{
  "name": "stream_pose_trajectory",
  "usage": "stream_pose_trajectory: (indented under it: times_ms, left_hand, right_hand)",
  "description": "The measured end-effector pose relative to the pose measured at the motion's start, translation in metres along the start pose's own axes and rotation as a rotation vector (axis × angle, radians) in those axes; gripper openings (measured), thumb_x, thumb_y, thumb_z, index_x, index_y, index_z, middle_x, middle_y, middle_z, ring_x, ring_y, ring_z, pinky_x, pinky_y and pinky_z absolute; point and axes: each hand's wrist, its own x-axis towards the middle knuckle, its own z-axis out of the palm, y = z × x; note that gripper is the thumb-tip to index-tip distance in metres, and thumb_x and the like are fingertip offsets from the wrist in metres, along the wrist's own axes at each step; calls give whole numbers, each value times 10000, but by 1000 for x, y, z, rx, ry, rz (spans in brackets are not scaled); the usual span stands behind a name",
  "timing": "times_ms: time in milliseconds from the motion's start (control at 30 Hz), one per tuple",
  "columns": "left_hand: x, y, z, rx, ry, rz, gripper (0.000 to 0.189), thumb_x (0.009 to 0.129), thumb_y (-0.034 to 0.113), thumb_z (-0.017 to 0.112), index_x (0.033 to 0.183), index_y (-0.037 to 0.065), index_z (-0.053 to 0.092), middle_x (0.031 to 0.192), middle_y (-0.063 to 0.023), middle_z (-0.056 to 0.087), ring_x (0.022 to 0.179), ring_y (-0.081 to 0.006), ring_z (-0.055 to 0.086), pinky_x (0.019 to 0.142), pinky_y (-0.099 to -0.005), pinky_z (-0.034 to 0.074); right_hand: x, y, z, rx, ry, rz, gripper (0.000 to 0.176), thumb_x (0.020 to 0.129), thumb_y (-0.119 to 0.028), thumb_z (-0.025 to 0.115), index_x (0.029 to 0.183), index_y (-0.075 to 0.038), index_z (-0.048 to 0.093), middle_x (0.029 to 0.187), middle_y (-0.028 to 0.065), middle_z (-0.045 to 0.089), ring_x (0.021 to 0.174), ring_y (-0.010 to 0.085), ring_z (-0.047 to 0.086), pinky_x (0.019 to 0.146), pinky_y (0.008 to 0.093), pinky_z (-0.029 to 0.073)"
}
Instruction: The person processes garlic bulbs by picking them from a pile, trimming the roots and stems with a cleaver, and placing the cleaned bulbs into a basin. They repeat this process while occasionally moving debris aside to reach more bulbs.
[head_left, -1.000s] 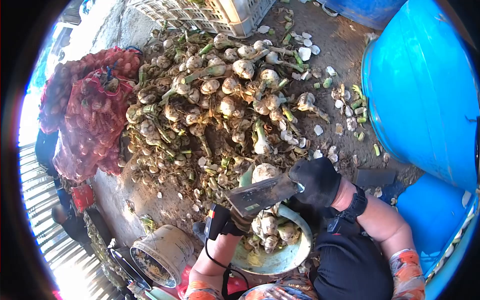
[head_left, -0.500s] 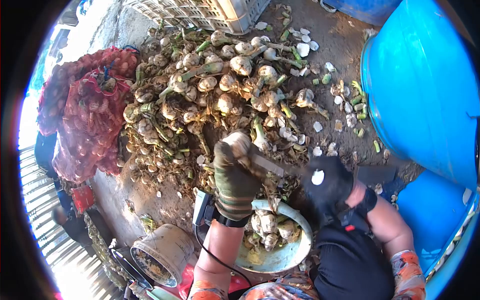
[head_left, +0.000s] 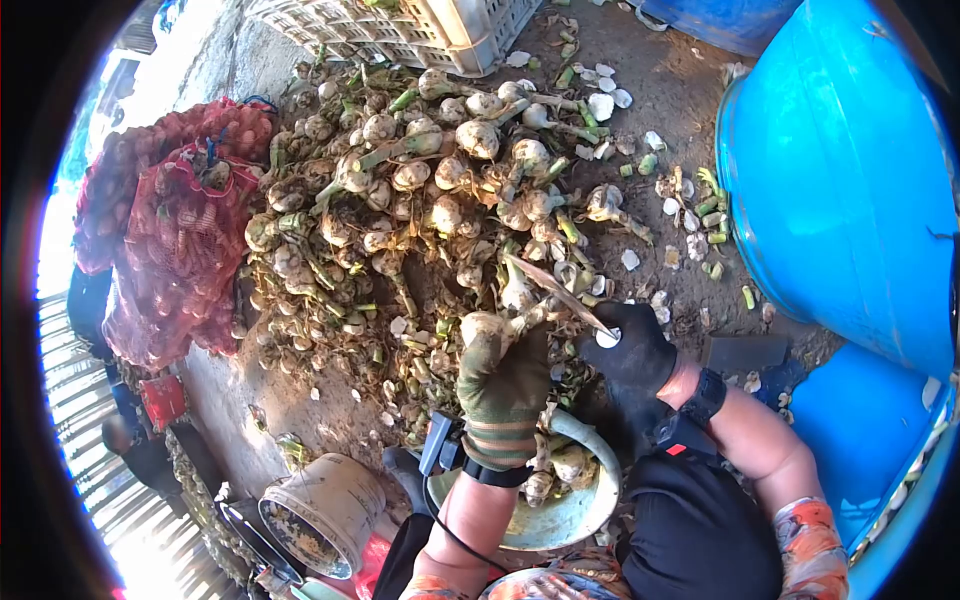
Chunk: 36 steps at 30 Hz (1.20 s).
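My left hand [head_left: 503,390], in a striped green glove, is closed around a garlic bulb [head_left: 482,330], whose stem points right. A knife [head_left: 562,290] is gripped in my right hand [head_left: 640,355], which wears a black glove. Its blade slants up and left, close over the stem. A white round spot shows at the right-hand fingers. Just below the hands sits a pale green basin [head_left: 607,470] with trimmed garlic bulbs [head_left: 570,465] in it. Beyond them spreads a large heap of garlic with stems [head_left: 400,200].
Red net sacks [head_left: 180,240] stand on the left, and a plastic crate [head_left: 430,35] at the top. A big blue drum [head_left: 840,170] is on the right, near cut stem pieces [head_left: 712,215]. A dirty white bucket [head_left: 335,505] lies tipped at lower left.
My left hand has moved down and slightly right with the garlic bulb. My right hand has shifted a little, and the knife blade now angles upward above the stem.
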Motion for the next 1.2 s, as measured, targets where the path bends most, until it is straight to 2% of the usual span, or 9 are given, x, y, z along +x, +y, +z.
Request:
stream_pose_trajectory:
  times_ms: [167,267,300,533,667,867,900,1000,1200]
  left_hand:
    - [-20,35,32,37,-245,1,171,817,185,618,852,86,483,795,-44,520,726,-170,524,708,-357,495]
    - [-7,80,-30,470,-992,-368,369,857,195,590,1175,32,496,959,-152,584,790,-166,593,669,-321,522]
    - [-1,104,-25,864,-986,-702,570,825,179,639,1295,-29,393,1038,-189,586,779,-154,605,652,-271,527]
    - [128,125,-99,1404,181,378,338,723,124,706,954,10,486,859,-105,582,716,-225,583,674,-253,517]
    - [166,105,-77,1491,616,331,455,676,132,760,1049,24,523,928,-74,601,829,-202,573,751,-302,491]
    - [204,125,-106,1678,388,255,431,665,156,771,1019,-6,585,1022,-134,635,785,-231,634,718,-296,510]
    - [252,150,-187,1055,-25,-10,423,654,148,774,991,-2,567,882,-132,659,740,-221,638,643,-324,518]
    - [178,124,-140,812,12,-135,405,755,97,675,1105,-31,515,1018,-141,622,874,-254,625,773,-333,530]
    - [86,78,-77,600,-539,-164,517,685,47,709,1148,-31,492,1003,-172,612,840,-294,639,765,-425,553]
  right_hand:
    - [-16,51,18,-287,-264,55,274,679,-261,628,836,-37,645,715,198,620,711,357,618,657,410,492]
    - [-28,65,15,-267,-380,121,287,666,-270,622,829,-35,648,705,201,619,700,360,615,658,415,489]
    - [-28,67,13,-196,-375,165,287,660,-268,622,823,-33,648,700,202,617,696,363,613,654,413,489]
    - [-10,54,-2,-75,-354,321,351,643,-266,642,863,8,651,715,235,612,682,343,626,650,392,493]
    - [-11,56,4,-211,-304,202,353,646,-262,642,869,11,652,722,236,613,692,347,625,653,389,492]
    - [-13,54,-6,-188,-301,254,355,656,-256,645,898,5,650,733,241,611,720,342,629,674,381,490]
    - [-12,53,-4,-186,-300,252,355,656,-256,645,898,5,650,733,241,611,720,342,629,674,381,490]
    - [-9,48,1,-176,-275,241,346,657,-258,646,886,2,648,737,236,613,718,345,627,656,384,494]
    - [-2,-5,1,-350,-90,-251,175,653,-221,649,687,-68,572,642,147,564,616,346,577,543,404,471]
